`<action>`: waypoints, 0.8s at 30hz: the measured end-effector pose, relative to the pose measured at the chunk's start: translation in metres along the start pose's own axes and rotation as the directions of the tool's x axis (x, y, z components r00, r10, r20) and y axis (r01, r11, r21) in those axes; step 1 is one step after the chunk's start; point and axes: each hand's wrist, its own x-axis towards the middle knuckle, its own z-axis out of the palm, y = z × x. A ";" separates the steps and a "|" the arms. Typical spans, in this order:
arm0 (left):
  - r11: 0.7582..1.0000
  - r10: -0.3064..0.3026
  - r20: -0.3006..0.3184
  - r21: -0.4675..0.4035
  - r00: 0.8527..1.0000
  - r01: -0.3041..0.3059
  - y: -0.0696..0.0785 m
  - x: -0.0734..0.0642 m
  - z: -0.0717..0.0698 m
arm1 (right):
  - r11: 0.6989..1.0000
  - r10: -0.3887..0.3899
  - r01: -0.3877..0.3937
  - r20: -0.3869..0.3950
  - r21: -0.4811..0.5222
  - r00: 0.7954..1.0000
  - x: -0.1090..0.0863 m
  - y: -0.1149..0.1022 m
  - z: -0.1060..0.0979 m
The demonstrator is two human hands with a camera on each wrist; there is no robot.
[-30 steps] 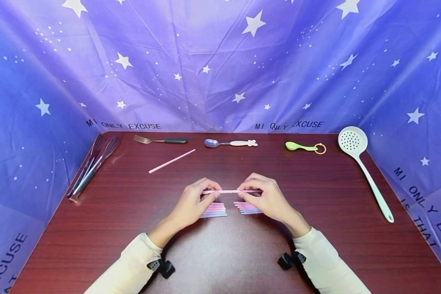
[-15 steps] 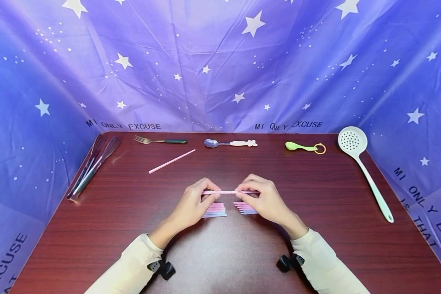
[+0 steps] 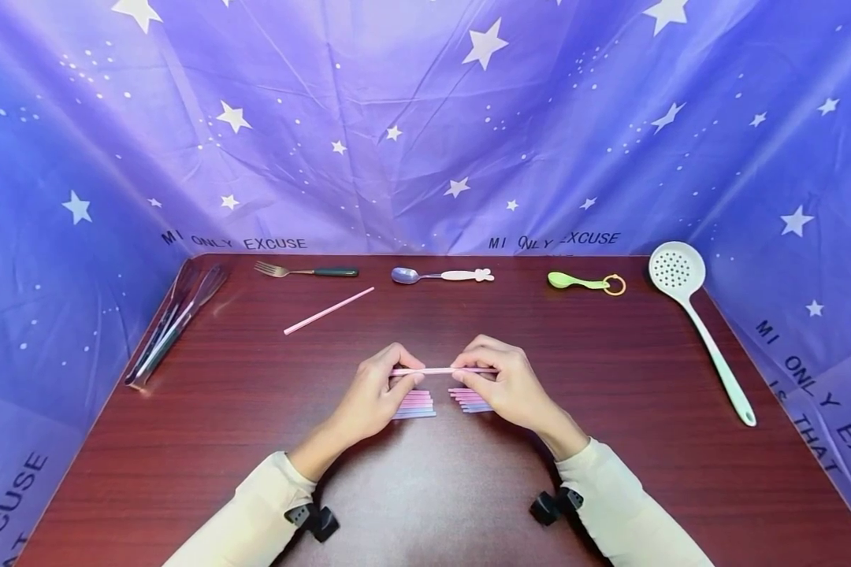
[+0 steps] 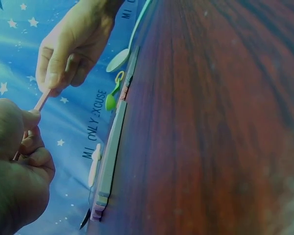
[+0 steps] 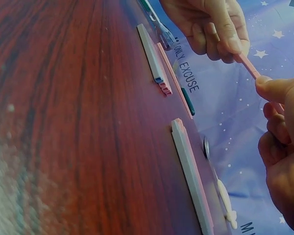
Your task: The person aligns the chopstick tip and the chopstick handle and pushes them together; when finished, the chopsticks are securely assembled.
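Observation:
A thin pink straw (image 3: 437, 370) runs level between my two hands, above the table. My left hand (image 3: 369, 398) pinches its left part between thumb and fingers. On the other side, my right hand (image 3: 518, 394) pinches the right part the same way. Both wrist views show the pink straw (image 5: 249, 65) held off the table, its ends partly covered by fingers. Below the hands lie two rows of pink and blue straws, a left row (image 3: 415, 405) and a right row (image 3: 468, 400), each partly hidden by a hand.
A single pink straw (image 3: 329, 311) lies apart at the left. Along the back are a fork (image 3: 308, 271), a spoon with a white handle (image 3: 443, 275) and a green spoon (image 3: 577, 281). A whisk (image 3: 180, 327) lies far left, a white skimmer (image 3: 702, 327) far right.
My right hand has shifted slightly left, toward the left hand. A seam seen in the straw near the right fingertips is now hard to make out. The head view has shifted a little.

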 end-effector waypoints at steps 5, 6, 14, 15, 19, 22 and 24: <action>1.000 0.011 0.011 0.005 1.000 -0.011 0.000 0.001 -0.001 | 1.000 0.001 -0.001 0.001 -0.007 1.000 0.004 -0.011 -0.002; 1.000 0.011 0.018 0.004 1.000 -0.011 0.001 0.001 -0.002 | 1.000 0.006 -0.006 0.003 -0.011 1.000 0.003 -0.011 -0.002; 0.998 -0.012 0.058 0.054 0.998 0.009 0.002 -0.003 -0.013 | 0.998 0.056 -0.055 0.031 -0.026 0.998 -0.002 0.004 0.001; 0.998 -0.010 0.057 0.061 0.998 0.007 0.002 -0.004 -0.016 | 0.998 0.058 -0.057 0.031 -0.027 0.998 -0.003 0.008 0.002; 0.996 -0.008 0.042 0.094 0.999 0.004 -0.001 -0.006 -0.027 | 0.996 0.080 -0.079 0.029 -0.029 0.996 -0.007 0.022 0.000; 0.994 -0.008 0.031 0.109 0.999 0.005 -0.004 -0.009 -0.035 | 0.996 0.085 -0.084 0.030 -0.024 0.996 -0.009 0.026 -0.003; 0.993 -0.011 0.025 0.115 1.000 0.008 -0.005 -0.010 -0.041 | 0.996 0.082 -0.081 0.032 -0.021 0.996 -0.009 0.027 -0.005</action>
